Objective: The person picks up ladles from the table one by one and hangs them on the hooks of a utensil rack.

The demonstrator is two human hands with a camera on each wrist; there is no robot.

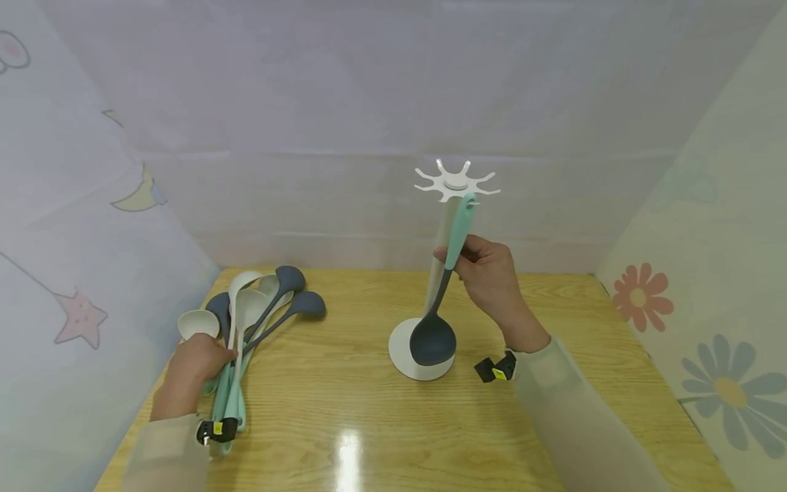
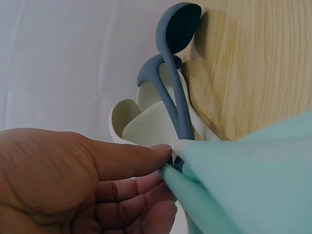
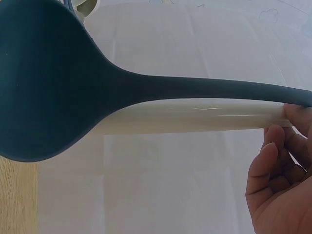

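A dark ladle point(image 1: 433, 338) with a mint handle hangs along the pole of a white utensil stand point(image 1: 456, 181), its handle top at a prong. My right hand point(image 1: 492, 277) grips the stand's pole point(image 3: 234, 114) just behind that handle, thumb in front and fingers curled. On the left lies a pile of mint-handled utensils, with white spoons point(image 1: 251, 309) and dark ladles point(image 1: 307, 305) among them. My left hand point(image 1: 199, 359) pinches a white-necked utensil with a mint handle point(image 2: 239, 170) in the pile; its head is hard to pick out among the others.
The stand's round white base point(image 1: 399, 352) rests on the wooden table point(image 1: 344, 383). Pale cloth walls rise behind the table and on both sides. Near the left wall, the pile of utensils lies with several heads overlapping.
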